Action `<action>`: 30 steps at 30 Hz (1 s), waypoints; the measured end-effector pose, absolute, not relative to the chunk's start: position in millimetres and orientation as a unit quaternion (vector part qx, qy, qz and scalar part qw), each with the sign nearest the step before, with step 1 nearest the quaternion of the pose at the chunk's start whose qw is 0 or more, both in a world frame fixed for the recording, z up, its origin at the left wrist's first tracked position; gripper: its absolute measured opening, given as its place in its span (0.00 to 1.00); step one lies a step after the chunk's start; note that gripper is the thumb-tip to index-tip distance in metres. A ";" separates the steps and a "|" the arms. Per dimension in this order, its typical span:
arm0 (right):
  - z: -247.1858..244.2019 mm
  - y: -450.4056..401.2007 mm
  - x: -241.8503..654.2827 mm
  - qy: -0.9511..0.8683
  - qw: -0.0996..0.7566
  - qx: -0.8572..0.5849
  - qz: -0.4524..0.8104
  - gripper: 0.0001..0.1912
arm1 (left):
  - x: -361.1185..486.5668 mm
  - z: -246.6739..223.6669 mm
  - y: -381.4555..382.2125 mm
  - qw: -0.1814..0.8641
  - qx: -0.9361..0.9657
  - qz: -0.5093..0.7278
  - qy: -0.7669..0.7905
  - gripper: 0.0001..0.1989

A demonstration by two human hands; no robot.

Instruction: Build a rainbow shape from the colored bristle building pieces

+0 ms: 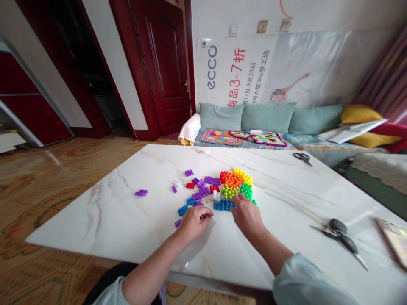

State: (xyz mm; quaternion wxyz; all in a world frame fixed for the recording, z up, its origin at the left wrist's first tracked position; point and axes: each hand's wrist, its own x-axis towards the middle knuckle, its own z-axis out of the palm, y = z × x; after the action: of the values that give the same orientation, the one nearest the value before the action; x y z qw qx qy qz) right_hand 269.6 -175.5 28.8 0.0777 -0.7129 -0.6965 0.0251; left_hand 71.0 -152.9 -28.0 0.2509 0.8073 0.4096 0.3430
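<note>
My right hand (247, 212) bends over the near right end of a row of blue round-headed plastic toy pieces (223, 205), its fingers closed at the end piece. Behind that row stand grouped lime-green pieces (229, 192), orange pieces (230, 179), yellow pieces (243, 175) and green pieces (246, 190). My left hand (195, 220) rests low over the table, left of the blue row, fingers curled toward the thumb; whatever they hold, if anything, is hidden. Purple pieces (203, 191), red pieces (190, 185) and loose blue pieces (183, 210) lie scattered beyond it. A white piece (215, 195) stands near the lime-green group.
The marble-patterned table (127, 220) carries black-handled scissors (341, 237) at right, beside a phone (392, 241). Another pair of scissors (302, 158) lies near the far edge. A sofa with teal cushions (269, 116) is behind the table. Single purple pieces (141, 192) lie farther left.
</note>
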 end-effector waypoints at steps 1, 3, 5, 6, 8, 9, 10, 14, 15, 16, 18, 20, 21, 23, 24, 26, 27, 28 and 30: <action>29.6 -177.2 267.9 -0.702 0.080 -0.708 0.023 0.08 | 65.0 -25.0 -148.0 0.219 0.813 0.343 0.417 0.09; 30.9 -180.8 264.2 -0.712 0.083 -0.697 0.022 0.08 | 50.8 -19.4 -135.7 0.158 0.810 0.341 0.450 0.09; 32.0 -184.4 260.6 -0.721 0.084 -0.687 0.027 0.08 | 36.7 -16.7 -122.4 0.123 0.795 0.332 0.493 0.10; 32.5 -185.9 259.2 -0.725 0.086 -0.683 0.032 0.07 | 30.8 -17.1 -116.4 0.120 0.788 0.325 0.509 0.13; 33.4 -188.5 257.0 -0.730 0.089 -0.676 0.044 0.06 | 22.8 -21.3 -106.8 0.129 0.781 0.307 0.529 0.21; 33.9 -189.4 256.2 -0.732 0.092 -0.673 0.049 0.06 | 20.8 -24.6 -103.6 0.137 0.781 0.297 0.532 0.23; 34.2 -190.2 255.6 -0.734 0.093 -0.671 0.054 0.06 | 20.0 -28.2 -101.2 0.144 0.782 0.289 0.533 0.25; 33.8 -192.4 252.9 -0.740 0.087 -0.664 0.064 0.07 | 22.9 -38.0 -97.4 0.166 0.788 0.277 0.524 0.25; 33.3 -193.1 251.7 -0.742 0.082 -0.662 0.067 0.07 | 23.8 -38.5 -96.9 0.170 0.787 0.278 0.524 0.24; 32.8 -193.8 250.4 -0.745 0.079 -0.659 0.070 0.07 | 24.4 -38.4 -96.3 0.174 0.786 0.280 0.524 0.23; 31.7 -195.9 247.2 -0.753 0.072 -0.650 0.077 0.08 | 25.0 -37.4 -94.7 0.175 0.782 0.282 0.527 0.22; 31.0 -198.4 244.0 -0.761 0.068 -0.640 0.082 0.08 | 25.3 -36.9 -93.1 0.166 0.782 0.283 0.530 0.20; 30.8 -199.7 242.6 -0.764 0.067 -0.636 0.084 0.08 | 25.4 -37.1 -92.4 0.157 0.782 0.283 0.533 0.20; 30.3 -201.9 240.5 -0.770 0.067 -0.628 0.086 0.08 | 25.9 -38.1 -91.6 0.132 0.782 0.283 0.539 0.19; 30.0 -202.7 239.9 -0.773 0.067 -0.625 0.086 0.08 | 26.1 -38.6 -91.4 0.119 0.783 0.282 0.542 0.18; 29.0 -203.4 239.5 -0.776 0.068 -0.621 0.086 0.08 | 26.2 -39.0 -91.5 0.095 0.782 0.278 0.549 0.17; 28.4 -203.3 239.6 -0.777 0.069 -0.620 0.086 0.08 | 26.1 -38.7 -91.7 0.088 0.778 0.279 0.556 0.16; 27.9 -203.0 239.9 -0.777 0.070 -0.620 0.087 0.08 | 25.9 -37.8 -91.9 0.083 0.771 0.286 0.562 0.15; 27.5 -201.9 240.5 -0.775 0.074 -0.621 0.090 0.08 | 26.1 -34.2 -92.9 0.086 0.752 0.319 0.570 0.14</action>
State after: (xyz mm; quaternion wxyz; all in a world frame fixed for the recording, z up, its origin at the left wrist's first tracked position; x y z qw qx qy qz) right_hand 240.5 -201.9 27.5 0.0737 -0.6211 -0.7750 0.0903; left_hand 26.1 -92.9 -34.2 0.0858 0.7518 0.5705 0.3194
